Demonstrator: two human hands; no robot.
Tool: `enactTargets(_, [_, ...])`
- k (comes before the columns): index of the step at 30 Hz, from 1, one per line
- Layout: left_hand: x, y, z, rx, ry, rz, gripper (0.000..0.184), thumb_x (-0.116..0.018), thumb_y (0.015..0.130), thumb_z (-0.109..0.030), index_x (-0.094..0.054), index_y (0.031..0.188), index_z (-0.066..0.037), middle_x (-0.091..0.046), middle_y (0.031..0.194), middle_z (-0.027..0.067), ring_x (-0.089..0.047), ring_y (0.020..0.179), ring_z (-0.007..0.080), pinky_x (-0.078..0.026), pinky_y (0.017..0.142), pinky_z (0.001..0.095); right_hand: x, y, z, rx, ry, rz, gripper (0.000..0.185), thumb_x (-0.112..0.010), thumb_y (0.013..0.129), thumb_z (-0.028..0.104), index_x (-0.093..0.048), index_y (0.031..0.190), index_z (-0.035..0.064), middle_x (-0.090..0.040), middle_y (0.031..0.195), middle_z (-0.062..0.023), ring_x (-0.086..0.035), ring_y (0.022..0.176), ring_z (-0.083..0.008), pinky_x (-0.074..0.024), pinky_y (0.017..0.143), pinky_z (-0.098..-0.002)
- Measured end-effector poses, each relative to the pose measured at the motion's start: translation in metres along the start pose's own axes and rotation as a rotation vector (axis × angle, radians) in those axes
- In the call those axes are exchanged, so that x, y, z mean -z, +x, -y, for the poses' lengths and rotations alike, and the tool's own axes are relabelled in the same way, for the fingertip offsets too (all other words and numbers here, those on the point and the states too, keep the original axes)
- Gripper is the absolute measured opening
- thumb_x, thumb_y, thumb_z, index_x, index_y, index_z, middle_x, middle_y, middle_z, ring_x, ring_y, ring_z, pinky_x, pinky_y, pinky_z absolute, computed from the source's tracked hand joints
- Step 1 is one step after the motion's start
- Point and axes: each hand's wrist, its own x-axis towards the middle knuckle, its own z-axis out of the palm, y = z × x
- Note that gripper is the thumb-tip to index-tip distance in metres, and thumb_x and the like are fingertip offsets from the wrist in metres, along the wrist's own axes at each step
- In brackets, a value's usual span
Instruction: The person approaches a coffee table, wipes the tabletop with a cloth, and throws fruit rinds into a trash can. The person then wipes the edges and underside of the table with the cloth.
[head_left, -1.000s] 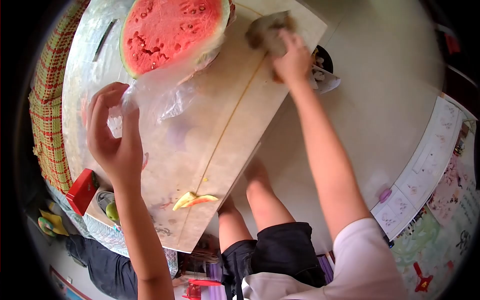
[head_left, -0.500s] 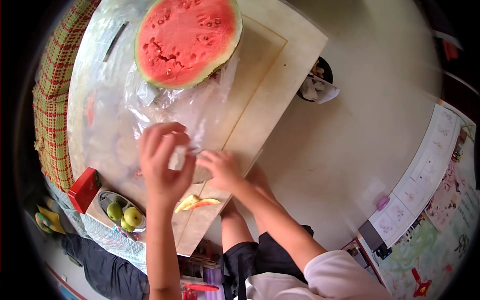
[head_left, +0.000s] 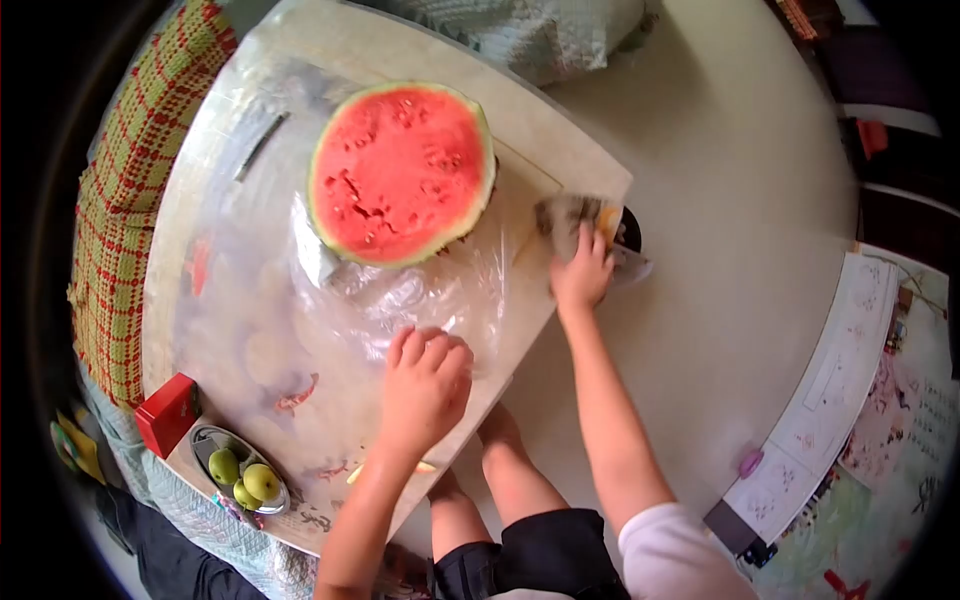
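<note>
this looked like a home; a checked cloth (head_left: pixel 140 200) ran beside the left edge of the table (head_left: pixel 230 350), a quilted cover (head_left: pixel 540 40) showed past its far edge, and a fruit dish (head_left: pixel 207 440) sat near its lower left corner.

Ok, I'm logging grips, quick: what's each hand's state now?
Left hand: fingers curled near the clear, crinkled plastic sheet; whether holding anything, can't tell.
Right hand: at a blurred grey-brown, cloth-like item; grip unclear.

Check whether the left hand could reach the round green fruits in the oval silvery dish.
Probably yes: the fruits lie uncovered in the dish, and nothing stands on the pale patterned tabletop between them and the left hand.
</note>
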Motion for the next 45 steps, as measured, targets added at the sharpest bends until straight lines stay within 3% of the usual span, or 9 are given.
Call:
enactTargets(4, [-0.006,-0.019,0.007,0.141,-0.083,-0.124,0.023,-0.061,0.067,-0.002,-0.055,0.088,-0.010,-0.057,0.095,0.0031,-0.053,0.099,0.0242,-0.036,0.097,0.0452,-0.021,-0.111,0.033,0.257,-0.054,0.103,0.059,-0.069,0.067,0.023,-0.052,0.123,0.0170,-0.050,0.124,-0.0074,-0.051,0.102,-0.0340,-0.0460,0.083,-0.0417])
enactTargets(8, [-0.014,-0.035,0.010,0.230,-0.060,-0.205,0.024,-0.063,0.062,0.001,-0.056,0.083,-0.009,-0.059,0.093,0.0042,-0.053,0.096,0.0260,-0.037,0.093,0.0420,-0.015,-0.210,0.061,-0.113,0.802,0.468,0.051,-0.065,0.073,0.028,-0.053,0.120,0.0124,-0.052,0.120,-0.0086,-0.050,0.107,-0.0319,-0.0431,0.090,-0.0401])
enactTargets(11, [-0.027,-0.048,-0.004,0.323,0.052,-0.002,0.051,-0.060,0.068,-0.007,-0.051,0.118,-0.008,-0.053,0.121,0.0082,-0.043,0.120,0.0288,-0.026,0.105,0.0504,-0.011,-0.242,0.050,1.044,-0.147,0.306,0.057,-0.064,0.075,0.041,-0.051,0.125,0.0160,-0.052,0.122,-0.0072,-0.046,0.116,-0.0301,-0.0381,0.099,-0.0398])
enactTargets(16, [-0.030,-0.091,-0.080,0.126,0.030,0.022,0.059,-0.051,0.079,-0.019,-0.040,0.137,-0.010,-0.038,0.141,0.0110,-0.032,0.133,0.0290,-0.015,0.108,0.0549,0.033,-0.201,0.112,0.674,0.876,0.984,0.061,-0.072,0.064,0.015,-0.055,0.122,0.0098,-0.060,0.116,-0.0144,-0.055,0.110,-0.0328,-0.0443,0.094,-0.0418])
enactTargets(21, [-0.045,-0.152,-0.079,0.272,-0.498,-0.313,0.044,-0.063,0.067,-0.007,-0.056,0.111,-0.006,-0.056,0.114,0.0104,-0.053,0.106,0.0294,-0.039,0.092,0.0462,0.004,-0.137,0.099,0.698,0.457,0.543,0.070,-0.072,0.064,0.022,-0.048,0.130,0.0192,-0.054,0.122,-0.0123,-0.052,0.110,-0.0358,-0.0446,0.090,-0.0437])
enactTargets(25, [-0.070,-0.229,-0.021,0.700,-0.319,-0.361,0.032,-0.061,0.069,-0.005,-0.058,0.101,-0.007,-0.060,0.095,0.0113,-0.055,0.093,0.0327,-0.043,0.081,0.0428,-0.014,-0.142,0.121,0.561,0.477,0.452,0.067,-0.072,0.064,0.023,-0.050,0.128,0.0215,-0.052,0.121,-0.0154,-0.050,0.106,-0.0380,-0.0429,0.089,-0.0453])
enactTargets(33, [-0.089,-0.354,0.080,1.144,0.081,-0.440,0.051,-0.074,0.066,-0.016,-0.057,0.114,-0.010,-0.045,0.126,0.0127,-0.043,0.115,0.0351,-0.035,0.096,0.0455,-0.027,-0.282,0.119,0.808,0.347,0.244,0.064,-0.072,0.061,0.023,-0.054,0.122,0.0272,-0.053,0.116,-0.0093,-0.052,0.101,-0.0325,-0.0450,0.085,-0.0418])
enactTargets(39, [-0.125,-0.372,0.096,0.617,0.245,-0.251,0.042,-0.074,0.065,-0.021,-0.062,0.105,-0.013,-0.048,0.126,0.0044,-0.041,0.121,0.0268,-0.027,0.105,0.0492,-0.031,-0.355,0.130,0.741,0.361,0.186,0.064,-0.073,0.062,0.025,-0.053,0.123,0.0272,-0.051,0.118,-0.0068,-0.052,0.101,-0.0302,-0.0445,0.084,-0.0421])
enactTargets(45, [-0.141,-0.389,0.115,0.470,0.289,-0.314,0.017,-0.061,0.078,-0.021,-0.060,0.092,-0.012,-0.054,0.116,0.0033,-0.047,0.115,0.0229,-0.033,0.102,0.0467,-0.017,-0.352,0.126,0.718,0.536,0.434,0.064,-0.072,0.063,0.014,-0.053,0.124,0.0190,-0.053,0.117,-0.0103,-0.053,0.106,-0.0321,-0.0443,0.089,-0.0395])
